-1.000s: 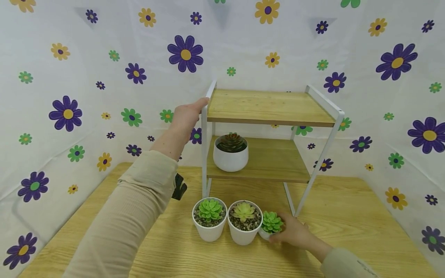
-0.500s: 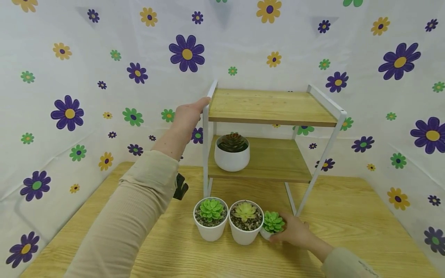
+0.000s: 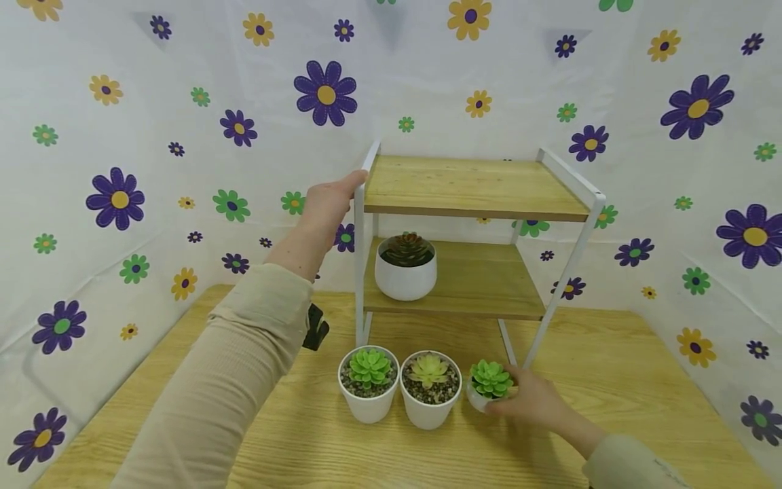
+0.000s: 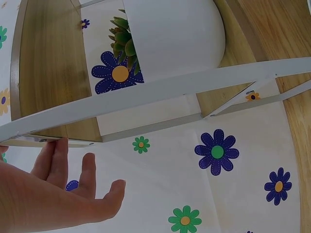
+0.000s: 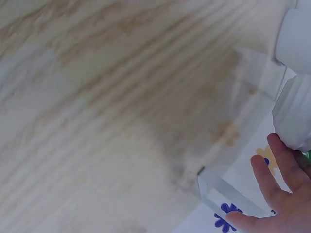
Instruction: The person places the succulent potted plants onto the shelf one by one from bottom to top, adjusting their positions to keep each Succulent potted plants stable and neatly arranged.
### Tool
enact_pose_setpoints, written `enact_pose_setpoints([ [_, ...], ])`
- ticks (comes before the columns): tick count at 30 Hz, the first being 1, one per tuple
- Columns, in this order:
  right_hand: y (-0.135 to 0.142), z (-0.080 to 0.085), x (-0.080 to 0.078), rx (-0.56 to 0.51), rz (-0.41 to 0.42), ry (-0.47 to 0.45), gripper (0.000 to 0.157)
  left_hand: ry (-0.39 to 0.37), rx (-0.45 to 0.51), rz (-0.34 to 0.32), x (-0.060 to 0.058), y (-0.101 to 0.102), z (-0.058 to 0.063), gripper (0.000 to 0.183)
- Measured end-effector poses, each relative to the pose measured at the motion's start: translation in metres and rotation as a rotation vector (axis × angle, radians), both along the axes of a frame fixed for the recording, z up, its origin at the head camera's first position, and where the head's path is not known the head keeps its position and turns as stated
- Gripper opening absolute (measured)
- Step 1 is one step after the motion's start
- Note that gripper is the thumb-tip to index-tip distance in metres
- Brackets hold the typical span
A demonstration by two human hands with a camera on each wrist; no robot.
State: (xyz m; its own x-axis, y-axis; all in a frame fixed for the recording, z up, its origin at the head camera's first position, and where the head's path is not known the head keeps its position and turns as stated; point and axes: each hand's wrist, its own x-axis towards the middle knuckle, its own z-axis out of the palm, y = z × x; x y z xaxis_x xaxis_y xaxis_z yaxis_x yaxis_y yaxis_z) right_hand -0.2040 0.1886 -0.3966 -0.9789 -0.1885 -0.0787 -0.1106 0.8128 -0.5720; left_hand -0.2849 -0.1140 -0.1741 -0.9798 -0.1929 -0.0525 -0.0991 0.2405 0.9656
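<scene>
My left hand grips the upper left rail of a two-tier rack with wooden shelves and a white metal frame. In the left wrist view, two fingertips touch the frame's underside while the other fingers stay off it. My right hand holds a small green succulent in a white pot by its right side. The right wrist view has fingertips against that ribbed pot. Left of it stand two larger white pots, one with a yellow-green succulent, the other with a bright green succulent.
On the rack's lower shelf, at its left, sits a dark reddish-green succulent in a rounded white pot. The rack stands on a wooden table. Behind is a white cloth printed with flowers. A black object shows beside the left sleeve.
My right hand has moved the small potted succulent slightly right and back, opening a gap from the middle pot. The left hand keeps its place on the rack.
</scene>
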Motion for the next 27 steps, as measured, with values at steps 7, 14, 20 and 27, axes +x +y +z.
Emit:
enact_pose_setpoints([
  [7, 0.008, 0.015, 0.003, -0.043, 0.051, 0.046, 0.067, 0.002, -0.023, 0.01, -0.002, -0.001, 0.0, 0.071],
  [14, 0.014, 0.03, 0.005, -0.058, 0.076, 0.077, 0.069, -0.005, -0.036, 0.013, -0.002, -0.002, -0.001, 0.071],
  [20, 0.02, 0.051, 0.007, -0.065, 0.061, 0.078, 0.074, 0.014, -0.018, 0.005, -0.001, 0.0, 0.0, 0.07],
  [27, 0.027, 0.075, 0.004, -0.061, 0.04, 0.079, 0.084, 0.011, -0.006, -0.007, -0.001, 0.002, 0.0, 0.068],
])
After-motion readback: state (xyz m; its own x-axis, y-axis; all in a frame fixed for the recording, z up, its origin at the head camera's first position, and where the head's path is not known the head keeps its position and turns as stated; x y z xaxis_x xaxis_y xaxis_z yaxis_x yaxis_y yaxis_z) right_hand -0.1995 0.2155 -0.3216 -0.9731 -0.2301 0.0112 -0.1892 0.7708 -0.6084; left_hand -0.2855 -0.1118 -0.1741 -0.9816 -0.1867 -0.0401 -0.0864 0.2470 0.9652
